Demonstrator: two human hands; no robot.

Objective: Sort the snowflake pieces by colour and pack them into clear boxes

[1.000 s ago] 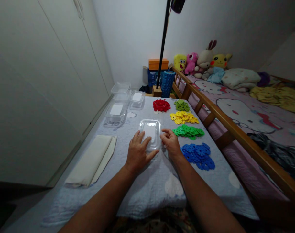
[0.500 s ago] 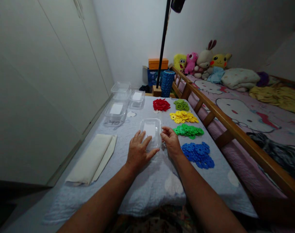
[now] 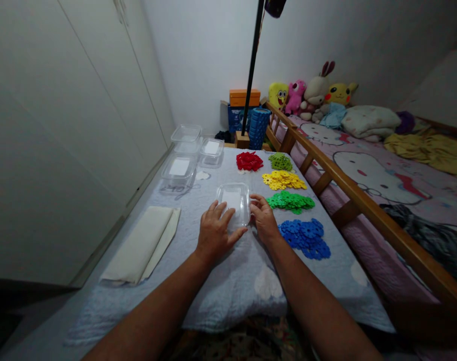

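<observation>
A clear plastic container [image 3: 242, 193] with a white label on its lid rests on the cloth-covered table in front of me. Spread across its near left part, my left hand [image 3: 217, 228] has its fingers apart on the lid and its thumb along the near edge. My right hand [image 3: 264, 218] is at the right side, fingers curled against the rim; its fingertips are partly hidden. Close by on the right lie piles of flower-shaped plastic pieces: blue pieces [image 3: 305, 238], green pieces [image 3: 291, 201], yellow pieces [image 3: 284, 180], red pieces [image 3: 249, 161] and light green pieces [image 3: 280, 161].
More clear containers [image 3: 179, 168] stand at the back left. A folded beige cloth [image 3: 140, 245] lies on the left of the table. A black pole [image 3: 251, 70] on a wooden base rises behind. The wooden bed rail [image 3: 337, 178] runs along the right, beside white cabinets on the left.
The hands and container hold nearly the same position. The whole view has shifted very slightly.
</observation>
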